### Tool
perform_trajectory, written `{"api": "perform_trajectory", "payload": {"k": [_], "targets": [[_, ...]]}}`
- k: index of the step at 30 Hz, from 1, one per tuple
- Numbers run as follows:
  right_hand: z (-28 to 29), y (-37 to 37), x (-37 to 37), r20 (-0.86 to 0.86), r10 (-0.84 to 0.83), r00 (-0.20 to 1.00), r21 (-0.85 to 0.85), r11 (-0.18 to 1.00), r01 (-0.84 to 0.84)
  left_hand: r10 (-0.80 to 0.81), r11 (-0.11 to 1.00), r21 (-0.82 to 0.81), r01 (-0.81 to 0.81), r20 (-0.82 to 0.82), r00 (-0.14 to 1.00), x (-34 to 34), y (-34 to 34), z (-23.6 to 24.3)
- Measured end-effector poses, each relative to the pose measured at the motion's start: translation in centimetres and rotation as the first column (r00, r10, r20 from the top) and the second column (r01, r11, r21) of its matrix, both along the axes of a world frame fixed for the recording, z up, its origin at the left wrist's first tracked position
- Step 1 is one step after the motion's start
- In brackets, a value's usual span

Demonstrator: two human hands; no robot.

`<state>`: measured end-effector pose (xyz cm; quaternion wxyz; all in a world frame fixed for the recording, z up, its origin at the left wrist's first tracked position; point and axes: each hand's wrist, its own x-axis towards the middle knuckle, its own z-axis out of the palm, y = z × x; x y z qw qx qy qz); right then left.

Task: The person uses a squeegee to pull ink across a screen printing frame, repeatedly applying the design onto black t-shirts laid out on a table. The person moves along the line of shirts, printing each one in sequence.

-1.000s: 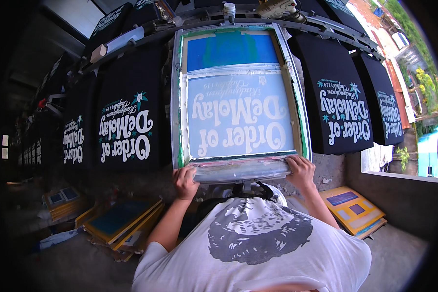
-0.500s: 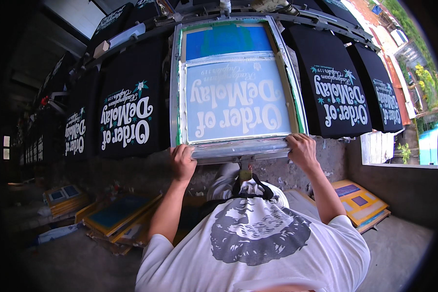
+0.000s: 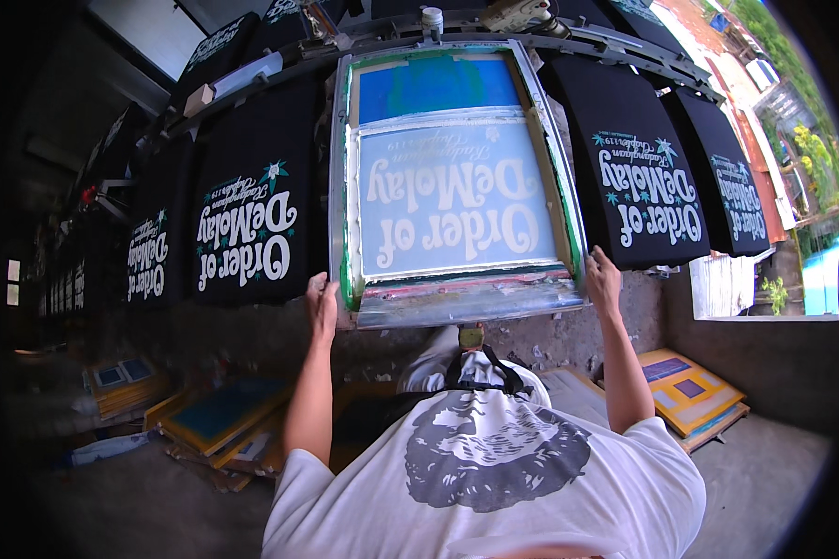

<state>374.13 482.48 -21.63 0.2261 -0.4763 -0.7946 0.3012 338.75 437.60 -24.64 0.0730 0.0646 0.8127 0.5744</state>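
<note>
A metal-framed printing screen (image 3: 456, 298) with pale reversed lettering, blue upper band and green tape occupies the centre. My left hand (image 3: 323, 300) is beside its lower left corner, fingers loosely bent and seemingly off the rim. My right hand (image 3: 602, 272) is just outside the right rail, fingers slightly curled; whether its fingertips touch the rail I cannot tell. Dark shirts with white and teal prints lie on pallets on both sides, a left one (image 3: 256, 130) and a right one (image 3: 601, 107) flanking the screen.
A white jar (image 3: 432, 20) tops a bracket on a metal rail (image 3: 625, 61) behind the screen. Several yellow-framed screens are stacked on the floor at lower left (image 3: 205, 415) and lower right (image 3: 690, 391). A bright opening (image 3: 722, 284) is in the right wall.
Both hands have moved off the screen's near rail, outward to its sides, the right one slightly higher. The screen sits a little lower in the picture than half a second ago.
</note>
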Motion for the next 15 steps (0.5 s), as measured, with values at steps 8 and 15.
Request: {"api": "perform_trajectory", "payload": {"k": [8,15], "targets": [[-1.7,0.8,-2.2,-0.026,-0.074,0.997,-0.177,0.982,0.068,0.084,0.939,-0.334,-0.083,-0.013,0.996,-0.7,3.3,0.6],[-0.4,0.7,-2.2,-0.036,-0.132,0.991,-0.167,0.978,0.124,0.091,0.946,-0.307,-0.105,-0.059,0.994,-1.5,2.7,0.4]]}}
